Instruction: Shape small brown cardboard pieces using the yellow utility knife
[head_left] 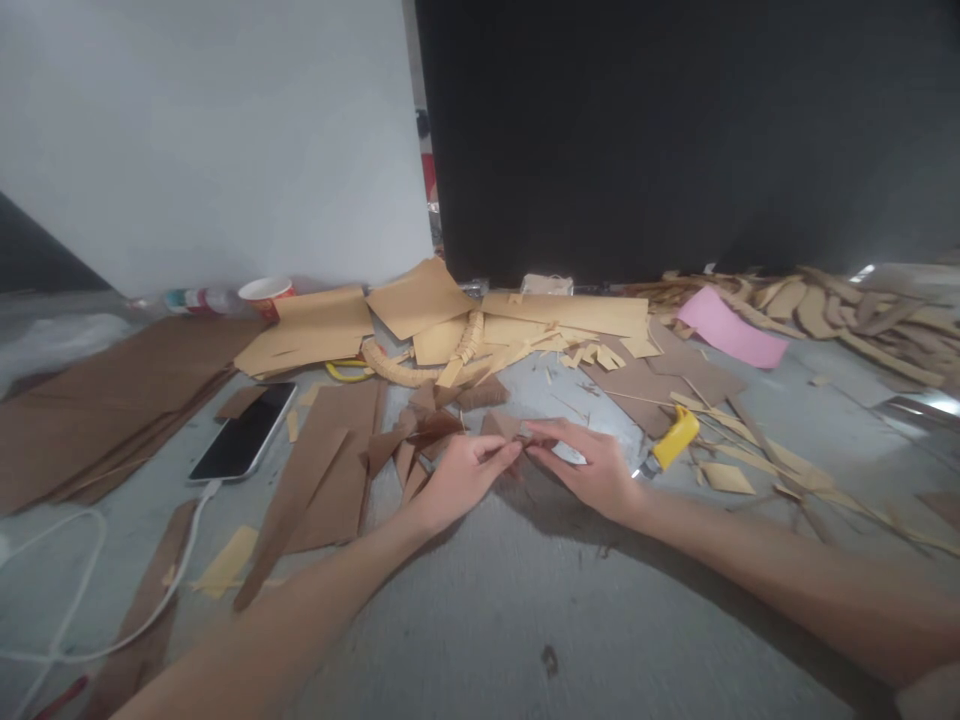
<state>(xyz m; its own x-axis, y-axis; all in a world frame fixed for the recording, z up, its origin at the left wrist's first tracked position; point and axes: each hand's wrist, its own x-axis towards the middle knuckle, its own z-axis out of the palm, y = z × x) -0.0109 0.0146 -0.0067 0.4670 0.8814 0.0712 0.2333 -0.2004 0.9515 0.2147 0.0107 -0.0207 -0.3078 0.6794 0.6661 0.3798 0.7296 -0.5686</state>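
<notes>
My left hand [469, 475] and my right hand [589, 470] meet over the middle of the grey table. Thumb and fingers of each are pinched together on a small brown sheet piece [502, 424], mostly hidden by the fingertips. To the left of the hands lie curled dark brown offcuts [427, 430]. A yellow-handled utility knife [675, 437] rests just right of my right hand, blade toward it. Whether the brown material is paper, card or leather I cannot tell.
On the left are brown sheets [135, 390], a phone [246, 432] on a white cable and a paper cup [266, 294]. Tan sheets [562, 312], a braided tan strip [401, 372] and a pink sheet [733, 328] lie behind. Tan strips [810, 300] are heaped back right.
</notes>
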